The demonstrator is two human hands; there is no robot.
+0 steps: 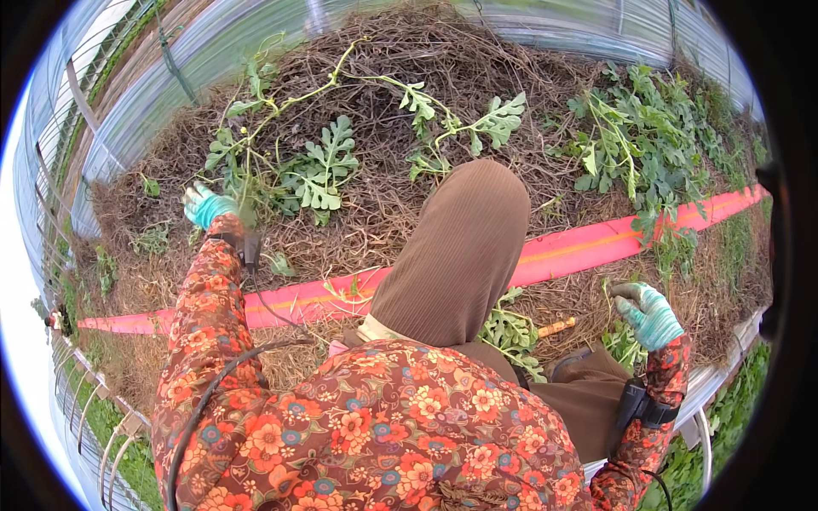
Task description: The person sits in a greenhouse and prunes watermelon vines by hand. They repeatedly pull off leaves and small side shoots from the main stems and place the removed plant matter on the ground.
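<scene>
My left hand (208, 204), in a teal and white glove, is at the left beside watermelon vines with lobed leaves (326, 163); its fingers look spread over the dry straw, and I see nothing held in it. At the lower right, my right hand (648, 314) wears a similar glove with dirty fingertips. Its thumb and fingers are close to a thin pale stem (607, 300); whether they grip it is unclear. A yellowish tool handle (556, 327) lies on the straw to the left of that hand, near cut-looking leafy stems (511, 332).
A red flat hose (581, 250) with a yellow stripe crosses the straw-covered bed (383, 236), passing behind my bent knee (466, 236). Denser watermelon foliage (664, 140) grows at the right. Clear plastic sheeting (562, 25) borders the far side, and a cable (217, 383) runs along my left arm.
</scene>
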